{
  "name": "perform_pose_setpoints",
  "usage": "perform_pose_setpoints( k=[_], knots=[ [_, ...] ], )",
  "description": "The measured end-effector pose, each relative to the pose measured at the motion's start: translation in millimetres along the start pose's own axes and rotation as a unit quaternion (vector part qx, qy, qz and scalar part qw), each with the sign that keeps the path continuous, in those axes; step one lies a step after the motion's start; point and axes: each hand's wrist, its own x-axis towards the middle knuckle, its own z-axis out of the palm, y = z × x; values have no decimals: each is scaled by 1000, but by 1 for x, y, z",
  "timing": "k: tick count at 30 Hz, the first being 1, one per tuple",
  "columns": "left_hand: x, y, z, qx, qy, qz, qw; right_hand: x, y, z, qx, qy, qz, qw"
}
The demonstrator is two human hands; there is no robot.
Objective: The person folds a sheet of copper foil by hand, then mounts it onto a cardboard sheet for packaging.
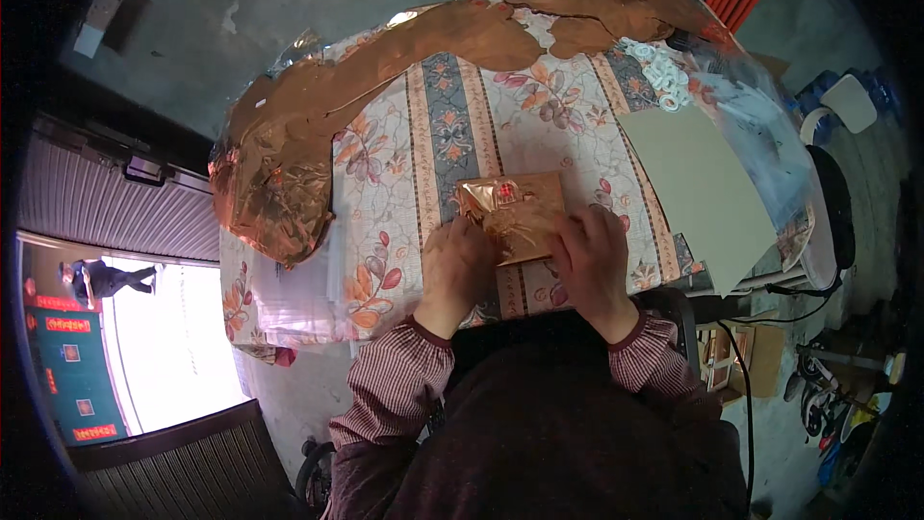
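At frame centre, my left hand (459, 265) and right hand (592, 255) each held a narrow grip on one gold foil sheet (512, 212) lying half-creased on the floral worktop (423, 135), while a long foil heap (318, 116) at upper left lay unfolded.

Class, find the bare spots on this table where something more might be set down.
Bare floral cloth lies between the copper foil heap and the grey card, beyond the gold sheet. Crowded: both hands at the gold sheet, and white rings far right.
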Motion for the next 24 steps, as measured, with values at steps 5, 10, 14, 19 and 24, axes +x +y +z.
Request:
perform_pose_setpoints(
  k=[5,10,14,19,24],
  knots=[
    [2,-8,6,-35,-17,6,999,-2,-23,-6,12,-56,-114,992],
    [3,-7,6,-70,-17,-32,997,-18,-23,0,-31,-144,-74,986],
    [9,0,-11,-134,-21,-35,990,-23,-22,1,-5,-133,-52,990],
    [3,-3,-2,-120,-6,-84,989,-20,-21,1,0,-119,-53,992],
    [5,-4,0,-96,-25,-61,993,-15,-25,-5,-18,-96,-26,995]
  ],
)
